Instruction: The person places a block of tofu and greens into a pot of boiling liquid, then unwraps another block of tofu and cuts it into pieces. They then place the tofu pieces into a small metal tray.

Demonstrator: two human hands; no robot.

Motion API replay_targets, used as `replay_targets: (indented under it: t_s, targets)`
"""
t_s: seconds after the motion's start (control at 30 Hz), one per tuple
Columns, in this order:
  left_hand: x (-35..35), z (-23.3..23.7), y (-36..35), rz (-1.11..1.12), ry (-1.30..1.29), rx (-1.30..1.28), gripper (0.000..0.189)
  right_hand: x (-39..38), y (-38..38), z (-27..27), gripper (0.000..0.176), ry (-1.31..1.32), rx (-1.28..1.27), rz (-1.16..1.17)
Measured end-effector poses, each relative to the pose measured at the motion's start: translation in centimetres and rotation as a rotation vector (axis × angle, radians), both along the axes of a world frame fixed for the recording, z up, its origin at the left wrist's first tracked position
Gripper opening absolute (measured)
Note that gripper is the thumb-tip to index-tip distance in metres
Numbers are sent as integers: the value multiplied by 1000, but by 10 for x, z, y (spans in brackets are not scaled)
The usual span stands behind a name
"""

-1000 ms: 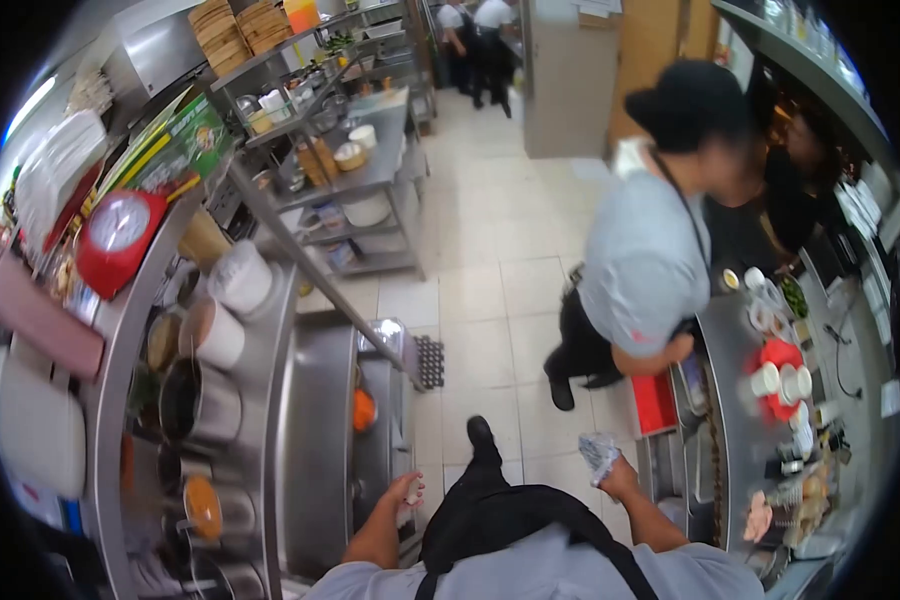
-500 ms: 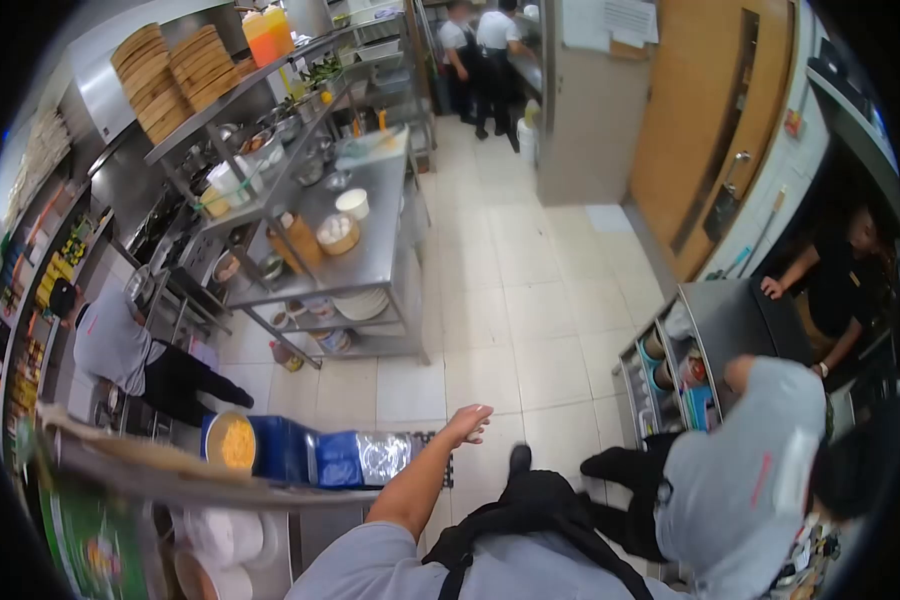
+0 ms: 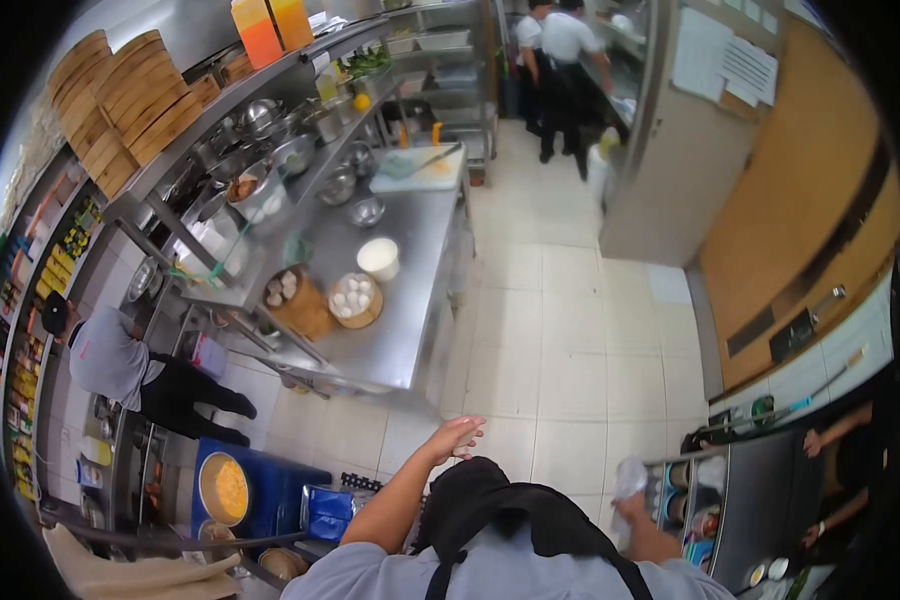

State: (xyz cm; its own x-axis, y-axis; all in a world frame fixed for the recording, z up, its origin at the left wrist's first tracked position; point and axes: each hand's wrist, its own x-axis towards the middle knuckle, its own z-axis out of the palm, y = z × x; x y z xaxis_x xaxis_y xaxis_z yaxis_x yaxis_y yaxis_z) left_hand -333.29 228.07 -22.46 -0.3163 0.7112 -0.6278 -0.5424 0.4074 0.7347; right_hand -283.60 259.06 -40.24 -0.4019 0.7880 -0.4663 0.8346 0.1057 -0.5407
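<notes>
My left hand (image 3: 457, 438) is held out over the tiled floor, fingers loosely bent and apart, with nothing visible in it. It is nearest to the front end of the steel worktable (image 3: 410, 330). My right hand (image 3: 630, 508) is low at the right, beside the shelved steel unit (image 3: 718, 500). Its fingers are blurred around a pale, see-through item (image 3: 631, 478) that I cannot make out. On the worktable are a white tub (image 3: 378, 258) and a steamer basket of round white pieces (image 3: 354, 299).
A blue container (image 3: 290, 475) and a bowl of orange shreds (image 3: 225, 490) are at lower left. One person (image 3: 115, 350) bends at the left shelves; two stand at the far end. Another person's forearms (image 3: 840, 430) rest at right. A wooden door (image 3: 800, 190) is at right.
The view has moved forward, nearer the worktable. The co-worker in grey at the right is out of view. My right hand has come into view with the pale item.
</notes>
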Motion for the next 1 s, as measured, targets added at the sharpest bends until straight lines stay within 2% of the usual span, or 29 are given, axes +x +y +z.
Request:
replay_targets:
  t_s: [0.03, 0.1, 0.17, 0.23, 0.33, 0.4, 0.43, 0.47, 0.6, 0.63, 0.67, 0.73, 0.77, 0.8, 0.83, 0.87, 0.9, 0.93, 1.0]
  targets:
    - [-23, 11, 5, 27, -22, 45, 47, -51, 54, 24, 111, 103, -80, -84]
    - [-71, 22, 18, 70, -51, 126, 45, -136, 148, 46, 95, 120, 158, -88]
    - [-120, 38, 40, 62, -26, 138, 45, -213, 212, 76, 90, 291, 209, -176]
    - [-174, 39, 67, 48, -13, 183, 47, -280, 243, 113, 88, 316, 253, -192]
    - [-262, 47, 113, -27, 78, 184, 50, -357, 264, 135, 87, 409, 266, -196]
    - [-330, 59, 137, -36, 234, 163, 52, -395, 270, 134, 91, 472, 224, -73]
    - [-368, 58, 146, -21, 284, 169, 52, -414, 269, 138, 90, 402, 241, 0]
    - [-404, 63, 153, 37, 354, 134, 51, -434, 262, 144, 89, 335, 254, 71]
    - [-542, 79, 162, 232, 621, -112, 50, -538, 239, 161, 90, 381, 82, 322]
    - [-575, 77, 160, 254, 661, -186, 50, -570, 238, 165, 91, 391, 2, 415]
    - [-607, 69, 158, 300, 715, -230, 52, -603, 241, 167, 87, 369, 49, 565]
    - [-665, 51, 153, 358, 758, -295, 53, -679, 251, 167, 78, 496, 78, 802]
    - [-691, 45, 152, 359, 799, -400, 54, -718, 261, 148, 74, 420, 15, 832]
    - [-711, 42, 152, 361, 836, -508, 55, -757, 269, 136, 70, 341, -48, 865]
    - [-725, 47, 158, 383, 823, -530, 55, -802, 271, 149, 69, 254, -40, 927]
    - [-735, 60, 166, 399, 785, -587, 56, -852, 268, 173, 68, 167, -30, 989]
    - [-742, 66, 171, 415, 742, -644, 58, -900, 264, 203, 70, 198, -53, 1076]
    - [-755, 53, 171, 442, 727, -667, 58, -944, 263, 225, 72, 232, -75, 1167]
    - [-782, 12, 162, 450, 947, -710, 58, -1017, 269, 202, 81, 268, 24, 1289]
